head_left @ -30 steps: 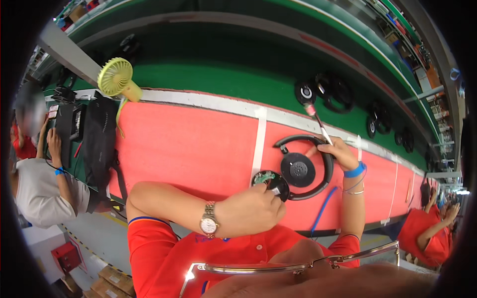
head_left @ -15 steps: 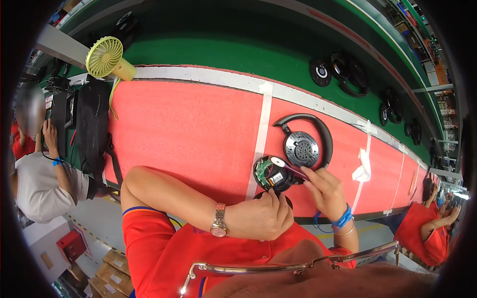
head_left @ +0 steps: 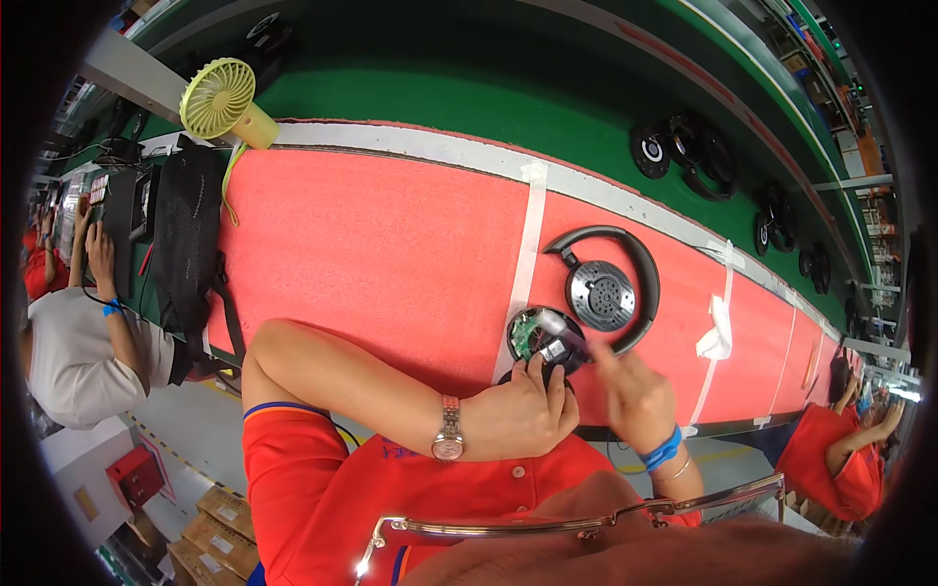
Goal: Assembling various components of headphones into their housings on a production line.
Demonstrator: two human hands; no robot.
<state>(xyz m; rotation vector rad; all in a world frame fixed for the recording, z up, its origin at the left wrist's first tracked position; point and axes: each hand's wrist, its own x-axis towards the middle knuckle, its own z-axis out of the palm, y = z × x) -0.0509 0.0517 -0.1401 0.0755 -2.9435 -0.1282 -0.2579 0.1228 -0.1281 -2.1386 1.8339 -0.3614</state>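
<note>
Ear cup (head_left: pixel 555 350) lay open near the front edge of the pink counter (head_left: pixel 371 234), its green circuit board (head_left: pixel 523 334) showing and the left hand (head_left: pixel 528 410) curled against its near rim, how firmly could not be told. The right hand (head_left: pixel 635 396), blurred, was closed around a slim pale-tipped tool (head_left: pixel 559 326) over the opening; the step looked like work inside the cup, seeming to call for steadiness and a light touch. A headphone band (head_left: pixel 648 278) and second cup (head_left: pixel 600 295) crowded the far side; more room stretched leftward toward the yellow fan (head_left: pixel 220 101).
</note>
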